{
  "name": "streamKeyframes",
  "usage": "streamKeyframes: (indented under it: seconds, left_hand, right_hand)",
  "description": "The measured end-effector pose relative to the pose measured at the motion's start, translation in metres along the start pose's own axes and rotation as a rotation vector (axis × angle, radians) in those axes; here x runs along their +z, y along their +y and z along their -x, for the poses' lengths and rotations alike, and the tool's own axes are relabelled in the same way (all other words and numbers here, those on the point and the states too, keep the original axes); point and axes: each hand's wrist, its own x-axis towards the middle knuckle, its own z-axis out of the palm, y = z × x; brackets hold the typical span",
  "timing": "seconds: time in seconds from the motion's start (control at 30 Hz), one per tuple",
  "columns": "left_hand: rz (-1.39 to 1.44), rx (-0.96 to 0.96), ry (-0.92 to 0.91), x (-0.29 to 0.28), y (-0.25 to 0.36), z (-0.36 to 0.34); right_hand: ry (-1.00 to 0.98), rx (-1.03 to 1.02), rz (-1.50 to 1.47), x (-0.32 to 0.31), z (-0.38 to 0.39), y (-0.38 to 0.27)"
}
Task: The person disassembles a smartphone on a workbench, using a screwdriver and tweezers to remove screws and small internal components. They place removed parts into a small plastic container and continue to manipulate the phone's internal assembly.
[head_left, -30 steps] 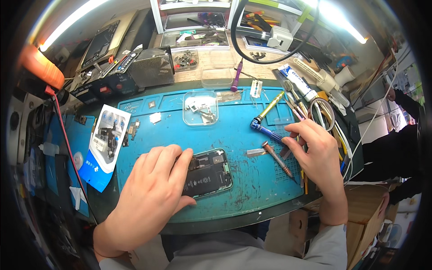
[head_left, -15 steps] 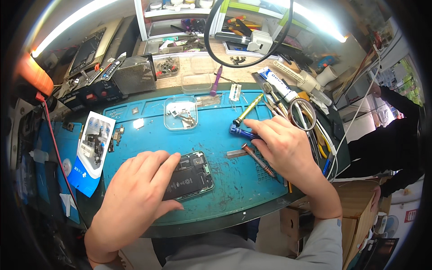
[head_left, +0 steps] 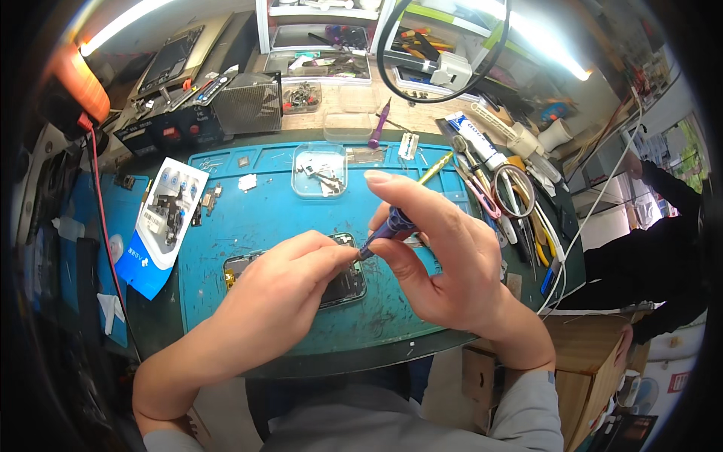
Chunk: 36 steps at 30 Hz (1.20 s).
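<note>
The right hand is pinching a blue screwdriver aslant over the phone lying on the mat; the left hand is meeting the tool's tip, perhaps steadying it, its own hold staying unclear.

"What's at the centre of the frame?"
"The right hand grips a blue screwdriver, tip down beside the left hand, over an opened phone on a teal mat."
"And further up?"
"A clear box of small parts, just left of the upper middle."
"The sides?"
"A blue-and-white packet at left; another person's black sleeve near the right edge."
</note>
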Motion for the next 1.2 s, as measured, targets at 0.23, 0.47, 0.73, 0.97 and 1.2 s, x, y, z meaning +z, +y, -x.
streamKeyframes:
  seconds: [0.23,0.47,0.73,0.97,1.2]
  left_hand:
    - [0.018,-0.019,0.040,0.004,0.002,0.000]
    - [-0.369,0.122,0.224,0.004,-0.005,-0.007]
    - [-0.395,0.092,0.178,0.006,-0.026,-0.018]
    - [-0.458,0.117,0.137,0.006,-0.022,-0.025]
    - [-0.502,0.137,0.147,0.009,-0.022,-0.028]
  right_hand:
    - [0.067,-0.066,0.038,0.010,0.002,0.011]
    - [0.144,-0.032,0.118,0.009,0.002,0.018]
    - [0.107,0.060,0.028,0.015,0.007,0.020]
    - [0.100,0.057,0.039,0.015,0.007,0.023]
    - [0.122,0.070,0.037,0.016,0.008,0.024]
